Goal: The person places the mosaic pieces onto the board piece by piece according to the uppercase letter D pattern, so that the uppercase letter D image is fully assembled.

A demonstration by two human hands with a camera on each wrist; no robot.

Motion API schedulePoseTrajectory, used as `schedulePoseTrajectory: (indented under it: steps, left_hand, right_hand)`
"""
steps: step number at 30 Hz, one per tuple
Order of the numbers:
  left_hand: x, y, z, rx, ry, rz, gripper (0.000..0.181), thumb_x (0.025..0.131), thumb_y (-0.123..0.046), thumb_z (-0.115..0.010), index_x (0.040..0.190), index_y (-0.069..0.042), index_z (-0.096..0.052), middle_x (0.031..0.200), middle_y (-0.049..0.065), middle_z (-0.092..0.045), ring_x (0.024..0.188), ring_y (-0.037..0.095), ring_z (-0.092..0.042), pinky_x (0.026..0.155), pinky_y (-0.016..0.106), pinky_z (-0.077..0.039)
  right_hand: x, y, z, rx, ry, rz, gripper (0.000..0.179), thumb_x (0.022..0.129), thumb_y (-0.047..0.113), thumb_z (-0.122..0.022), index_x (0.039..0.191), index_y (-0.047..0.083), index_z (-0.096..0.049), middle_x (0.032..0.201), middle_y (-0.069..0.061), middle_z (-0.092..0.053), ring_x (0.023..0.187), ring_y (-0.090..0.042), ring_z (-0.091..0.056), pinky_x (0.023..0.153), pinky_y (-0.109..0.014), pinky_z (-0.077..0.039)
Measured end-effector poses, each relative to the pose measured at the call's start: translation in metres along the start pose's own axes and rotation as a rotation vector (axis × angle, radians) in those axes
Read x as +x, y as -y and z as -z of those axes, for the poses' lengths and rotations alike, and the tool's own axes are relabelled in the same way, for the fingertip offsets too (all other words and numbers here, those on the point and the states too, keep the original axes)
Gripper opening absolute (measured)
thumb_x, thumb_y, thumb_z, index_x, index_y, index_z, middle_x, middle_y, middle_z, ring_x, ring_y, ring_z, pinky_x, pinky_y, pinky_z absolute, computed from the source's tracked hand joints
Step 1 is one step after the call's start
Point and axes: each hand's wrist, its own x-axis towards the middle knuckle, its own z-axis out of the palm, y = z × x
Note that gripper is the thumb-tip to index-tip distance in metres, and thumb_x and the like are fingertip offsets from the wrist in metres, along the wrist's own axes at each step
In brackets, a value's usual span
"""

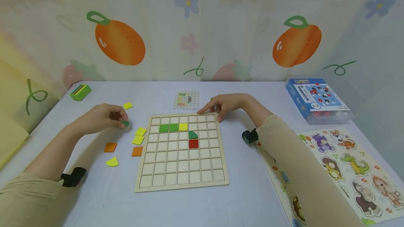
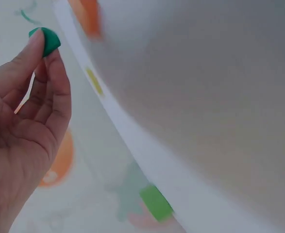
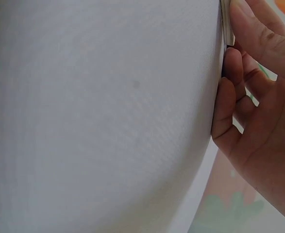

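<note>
The white table [image 1: 240, 171] spreads beneath both hands, its near edge cut off. To the right of the right fingers lies an animal sheet [image 1: 341, 171], partly hidden by the right sleeve [image 1: 303, 171]. The grid board [image 1: 183, 187] lies between the hands; the right hand [image 1: 225, 104] holds its far right corner between thumb and forefinger. The remaining right fingers are hard to make out from the head, but the right wrist view shows them curled against the table. The left hand [image 1: 105, 116] has its thumb and fingertips brought together, parted only by what they pinch. A picture card [image 1: 186, 100] lies just beyond the right forefinger, its print too small to read. Smallest is the green piece [image 2: 51, 42]: little more than a sliver from the head, while the left wrist view shows its rounded edge, the thumb covering part. It sits right at the left fingertips, well apart from the board.
</note>
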Motion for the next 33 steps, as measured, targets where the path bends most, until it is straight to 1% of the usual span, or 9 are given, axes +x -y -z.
schedulePoseTrajectory:
  steps: [2,6,11,16,20,24,28,31,33]
  left_hand:
    - [0.003,-0.014,-0.004,-0.035,0.011,-0.028,0.016,0.084,-0.015,-0.077,0.094,-0.008,-0.066,0.090,0.003,-0.065,0.079,0.005,-0.056,0.071,0.020,-0.048]
    - [0.008,-0.041,-0.015,-0.095,0.054,-0.092,0.015,0.084,-0.014,-0.077,0.093,-0.009,-0.066,0.089,0.003,-0.066,0.078,0.008,-0.060,0.071,0.021,-0.050]
    - [0.015,-0.071,-0.032,-0.152,0.105,-0.133,0.015,0.084,-0.013,-0.077,0.094,-0.008,-0.067,0.088,0.004,-0.068,0.078,0.013,-0.061,0.072,0.022,-0.052]
    - [0.019,-0.096,-0.049,-0.187,0.111,-0.174,0.016,0.081,-0.011,-0.080,0.090,-0.008,-0.068,0.088,0.004,-0.067,0.078,0.014,-0.063,0.075,0.022,-0.053]
    - [0.022,-0.111,-0.062,-0.225,0.133,-0.209,0.014,0.080,-0.009,-0.080,0.087,-0.008,-0.068,0.088,0.005,-0.069,0.077,0.014,-0.065,0.076,0.023,-0.055]
    - [0.024,-0.124,-0.076,-0.255,0.163,-0.222,0.012,0.080,-0.006,-0.079,0.086,-0.008,-0.069,0.085,0.003,-0.071,0.075,0.012,-0.064,0.075,0.023,-0.054]
    - [0.026,-0.136,-0.089,-0.227,0.173,-0.232,0.010,0.080,-0.007,-0.079,0.084,-0.010,-0.070,0.080,-0.001,-0.071,0.073,0.009,-0.063,0.073,0.023,-0.053]
    - [0.027,-0.143,-0.096,-0.192,0.180,-0.242,0.010,0.079,-0.009,-0.080,0.081,-0.011,-0.070,0.076,-0.002,-0.070,0.072,0.007,-0.062,0.071,0.022,-0.052]
    - [0.027,-0.146,-0.099,-0.184,0.187,-0.245,0.011,0.078,-0.009,-0.081,0.080,-0.010,-0.071,0.074,-0.002,-0.070,0.070,0.006,-0.061,0.070,0.022,-0.052]
  right_hand:
    - [0.000,0.000,0.000,0.001,-0.002,-0.009,0.070,0.078,0.006,-0.079,0.142,0.015,-0.053,0.120,-0.012,-0.052,0.084,-0.017,-0.042,0.072,-0.023,-0.035]
    - [0.001,0.001,0.000,0.002,-0.008,-0.026,0.068,0.078,0.005,-0.078,0.141,0.017,-0.055,0.118,-0.011,-0.051,0.081,-0.017,-0.040,0.071,-0.024,-0.034]
    - [0.001,0.001,0.000,0.002,-0.010,-0.024,0.069,0.077,0.004,-0.078,0.141,0.016,-0.055,0.119,-0.011,-0.052,0.081,-0.016,-0.040,0.070,-0.023,-0.034]
    - [0.000,0.002,0.000,-0.004,-0.008,-0.028,0.069,0.078,0.006,-0.079,0.142,0.017,-0.054,0.120,-0.012,-0.052,0.082,-0.016,-0.041,0.072,-0.023,-0.034]
    - [0.001,0.001,0.000,0.002,-0.007,-0.030,0.070,0.078,0.006,-0.079,0.142,0.017,-0.054,0.120,-0.012,-0.051,0.082,-0.016,-0.041,0.073,-0.023,-0.034]
    - [0.001,0.000,0.000,0.003,-0.007,-0.034,0.070,0.078,0.006,-0.079,0.142,0.017,-0.054,0.120,-0.012,-0.052,0.081,-0.016,-0.041,0.073,-0.023,-0.034]
    - [0.001,0.001,0.001,-0.006,-0.007,-0.035,0.070,0.078,0.006,-0.080,0.142,0.017,-0.054,0.121,-0.012,-0.052,0.082,-0.016,-0.041,0.074,-0.023,-0.034]
    - [0.000,0.001,0.001,-0.013,-0.006,-0.033,0.071,0.078,0.007,-0.080,0.142,0.018,-0.053,0.121,-0.011,-0.052,0.084,-0.016,-0.041,0.075,-0.023,-0.035]
    - [0.000,0.001,0.001,-0.018,-0.005,-0.033,0.071,0.078,0.008,-0.080,0.143,0.018,-0.053,0.121,-0.011,-0.052,0.084,-0.016,-0.042,0.075,-0.023,-0.035]
